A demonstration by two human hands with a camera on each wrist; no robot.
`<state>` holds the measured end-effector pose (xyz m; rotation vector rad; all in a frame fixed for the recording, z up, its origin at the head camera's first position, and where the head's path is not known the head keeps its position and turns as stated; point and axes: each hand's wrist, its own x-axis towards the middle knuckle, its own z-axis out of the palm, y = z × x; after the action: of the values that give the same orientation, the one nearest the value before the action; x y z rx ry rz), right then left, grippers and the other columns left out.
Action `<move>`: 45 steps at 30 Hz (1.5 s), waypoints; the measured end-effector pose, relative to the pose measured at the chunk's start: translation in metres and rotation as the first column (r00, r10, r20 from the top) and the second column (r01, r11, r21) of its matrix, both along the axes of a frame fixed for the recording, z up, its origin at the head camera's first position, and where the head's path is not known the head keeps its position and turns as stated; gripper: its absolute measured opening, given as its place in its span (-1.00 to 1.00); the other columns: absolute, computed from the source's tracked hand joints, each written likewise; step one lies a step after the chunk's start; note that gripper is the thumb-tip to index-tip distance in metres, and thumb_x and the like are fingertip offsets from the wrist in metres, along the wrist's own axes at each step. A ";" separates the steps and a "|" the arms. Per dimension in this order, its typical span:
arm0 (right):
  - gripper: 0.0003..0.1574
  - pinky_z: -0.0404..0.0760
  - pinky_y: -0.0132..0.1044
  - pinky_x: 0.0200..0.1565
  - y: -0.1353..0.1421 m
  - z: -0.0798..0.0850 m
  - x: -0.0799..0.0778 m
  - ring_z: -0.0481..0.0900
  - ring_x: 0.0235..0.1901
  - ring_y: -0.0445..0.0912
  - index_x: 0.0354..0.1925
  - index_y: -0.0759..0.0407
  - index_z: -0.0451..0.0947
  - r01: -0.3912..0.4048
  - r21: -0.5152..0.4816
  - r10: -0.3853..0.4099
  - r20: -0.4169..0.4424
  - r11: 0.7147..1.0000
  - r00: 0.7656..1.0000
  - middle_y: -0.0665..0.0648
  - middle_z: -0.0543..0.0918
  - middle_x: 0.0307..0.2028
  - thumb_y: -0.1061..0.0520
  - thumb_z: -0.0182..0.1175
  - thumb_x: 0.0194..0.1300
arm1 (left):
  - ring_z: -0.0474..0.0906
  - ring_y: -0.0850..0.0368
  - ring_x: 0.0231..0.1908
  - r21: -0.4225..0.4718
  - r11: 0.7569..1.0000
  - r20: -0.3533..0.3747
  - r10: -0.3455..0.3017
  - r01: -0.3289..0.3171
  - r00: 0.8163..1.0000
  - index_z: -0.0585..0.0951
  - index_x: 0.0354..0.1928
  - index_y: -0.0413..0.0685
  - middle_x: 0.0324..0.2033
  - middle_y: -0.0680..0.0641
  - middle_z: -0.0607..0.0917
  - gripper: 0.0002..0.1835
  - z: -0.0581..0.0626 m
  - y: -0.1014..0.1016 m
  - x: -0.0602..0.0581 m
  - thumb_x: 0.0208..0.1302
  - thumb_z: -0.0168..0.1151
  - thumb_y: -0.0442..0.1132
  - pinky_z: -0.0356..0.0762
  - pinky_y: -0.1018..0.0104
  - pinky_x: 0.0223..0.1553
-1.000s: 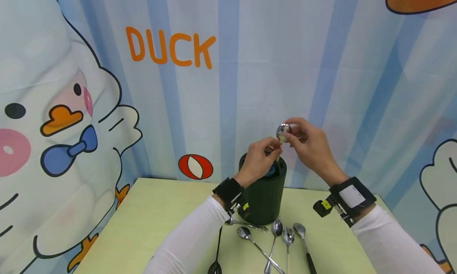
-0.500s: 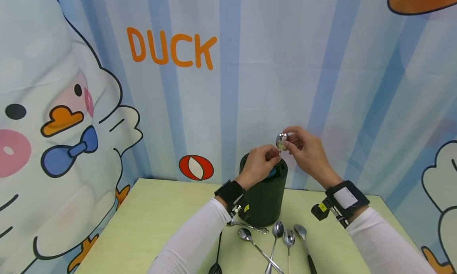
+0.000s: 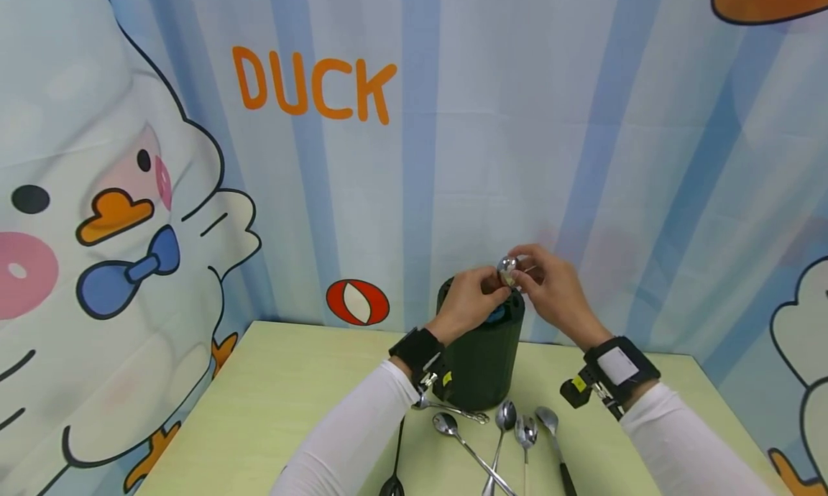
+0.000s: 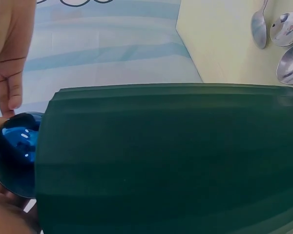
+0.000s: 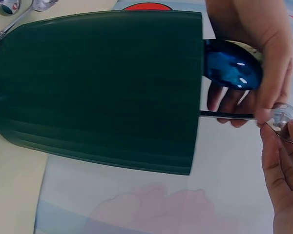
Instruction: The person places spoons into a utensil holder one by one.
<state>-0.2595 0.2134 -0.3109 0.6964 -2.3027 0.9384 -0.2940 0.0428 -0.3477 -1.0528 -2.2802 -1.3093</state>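
A shiny metal spoon [image 3: 507, 267] stands bowl up, its handle [image 5: 229, 115] running down into a dark green ribbed holder [image 3: 481, 366]. My right hand [image 3: 558, 286] pinches the spoon's bowl. From the other side, my left hand [image 3: 471, 300] pinches it just below the bowl, above the holder's rim. A blue glossy spoon bowl [image 5: 233, 64] sticks out of the same holder, beside my left hand; it also shows in the left wrist view [image 4: 18, 151]. The rest of both spoons is hidden inside the holder.
Several metal spoons lie before the holder, among them a black-handled spoon [image 3: 555, 446], a slotted-looking one [image 3: 526, 433] and two with crossed handles [image 3: 446, 424]. A dark whisk-like utensil [image 3: 392, 481] lies near the left sleeve. A duck-print curtain [image 3: 491, 122] hangs behind the pale table [image 3: 291, 388].
Both hands have moved down with the spoon, the right hand farther than the left. The spoon's bowl is now closer to the holder's rim. The utensils on the table have not moved.
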 end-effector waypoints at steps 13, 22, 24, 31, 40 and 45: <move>-0.64 0.62 -0.10 -0.41 0.003 -0.022 -0.002 0.59 -0.41 -0.11 0.07 0.02 0.39 0.009 0.032 -0.010 0.017 0.999 1.000 0.12 0.60 -0.29 0.19 0.12 0.31 | 0.47 0.37 -0.21 0.081 0.994 0.009 -0.069 0.068 0.998 0.41 0.11 0.03 -0.18 0.07 0.57 -0.71 -0.003 -0.002 0.001 0.39 0.02 -0.17 0.49 0.48 -0.13; -0.65 0.64 -0.12 -0.41 0.002 -0.034 0.000 0.59 -0.42 -0.13 0.04 0.02 0.42 0.006 0.030 -0.007 0.044 1.000 0.999 0.10 0.60 -0.30 0.20 0.15 0.28 | 0.46 0.37 -0.26 0.073 0.997 -0.030 -0.008 0.010 1.000 0.54 -0.05 -0.03 -0.24 0.04 0.61 -0.82 -0.005 -0.005 0.000 0.39 0.01 -0.24 0.47 0.48 -0.12; -0.65 0.64 -0.12 -0.39 0.002 -0.037 0.000 0.59 -0.41 -0.13 0.04 0.04 0.42 0.008 0.039 -0.010 0.055 0.999 0.998 0.10 0.60 -0.30 0.20 0.16 0.27 | 0.46 0.36 -0.25 0.069 0.998 -0.023 -0.006 0.007 1.000 0.55 -0.07 -0.03 -0.25 0.05 0.60 -0.82 -0.006 -0.006 0.000 0.40 0.00 -0.23 0.47 0.48 -0.13; -0.63 0.61 -0.17 -0.34 0.002 -0.047 0.002 0.54 -0.37 -0.14 0.02 0.03 0.42 0.031 0.058 -0.034 0.066 0.998 0.997 0.05 0.59 -0.30 0.19 0.20 0.24 | 0.45 0.37 -0.30 0.042 0.999 0.000 -0.021 0.021 1.000 0.58 -0.09 0.03 -0.28 0.14 0.59 -0.78 -0.010 -0.009 -0.001 0.43 -0.05 -0.12 0.49 0.46 -0.21; -0.70 0.59 -0.05 -0.27 0.000 -0.053 0.004 0.51 -0.31 -0.11 -0.04 0.11 0.45 0.044 0.060 -0.046 0.039 0.997 0.998 0.03 0.58 -0.32 0.17 0.21 0.24 | 0.44 0.36 -0.39 -0.003 1.000 0.019 0.019 -0.019 1.000 0.61 -0.10 0.08 -0.32 0.19 0.60 -0.67 -0.009 -0.013 0.004 0.43 -0.09 0.03 0.45 0.39 -0.34; -0.73 0.56 -0.07 -0.24 -0.001 -0.055 0.006 0.52 -0.28 -0.12 -0.04 0.08 0.46 0.044 0.059 -0.046 0.042 0.997 0.998 0.02 0.59 -0.28 0.15 0.17 0.28 | 0.44 0.37 -0.38 -0.013 1.000 0.007 0.007 -0.007 1.000 0.60 -0.06 0.06 -0.29 0.15 0.61 -0.64 -0.009 -0.016 0.008 0.44 -0.14 0.04 0.44 0.39 -0.33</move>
<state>-0.2531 0.2125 -0.3659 0.6511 -2.3815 0.8776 -0.2864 0.0273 -0.3563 -1.0447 -2.2986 -1.2998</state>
